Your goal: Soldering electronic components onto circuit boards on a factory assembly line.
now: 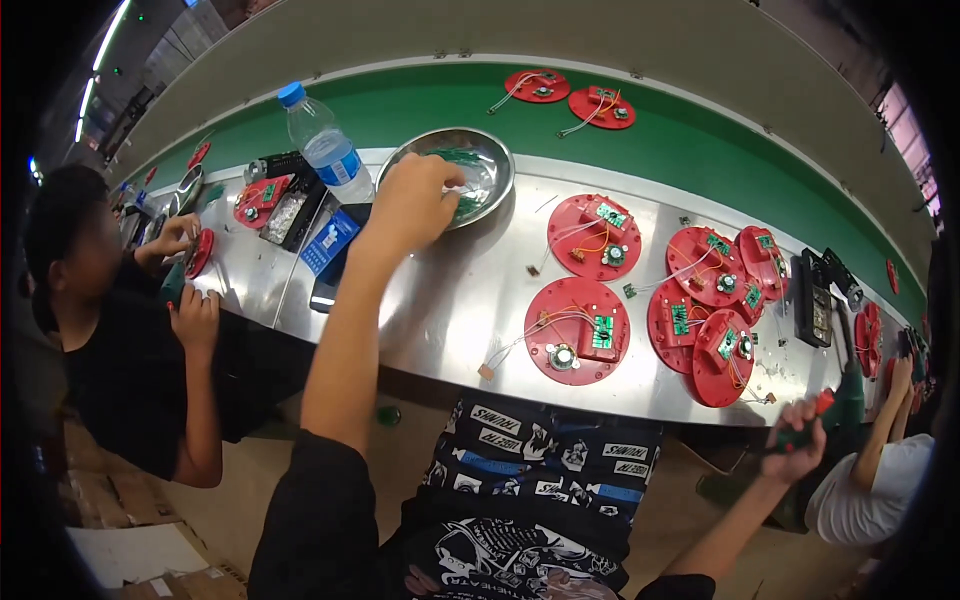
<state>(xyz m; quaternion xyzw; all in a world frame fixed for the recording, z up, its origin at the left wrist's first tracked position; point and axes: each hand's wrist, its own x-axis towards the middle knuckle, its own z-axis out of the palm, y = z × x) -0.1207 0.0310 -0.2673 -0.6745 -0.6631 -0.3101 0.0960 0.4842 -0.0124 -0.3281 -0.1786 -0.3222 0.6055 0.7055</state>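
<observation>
My left hand (412, 198) is over the round metal bowl (505, 190), its fingers curled together inside the rim. Thin green pieces (462, 157) lie in the bowl; whatever the fingertips pinch is too small to make out. At the lower right, past the bench's front edge, my right hand (795, 440) is wrapped round a green hand tool with a red end (824, 403). Between the hands, a red round disc (560, 300) carries a green circuit board, a small round part and loose wires. Another red disc (570, 225) lies just behind it.
Several more red discs (675, 345) overlap on the bench's right side. Two discs (602, 108) sit on the green back strip. A water bottle (335, 155) and blue box (330, 242) stand left of the bowl. Co-workers sit at left (120, 370) and right (870, 490).
</observation>
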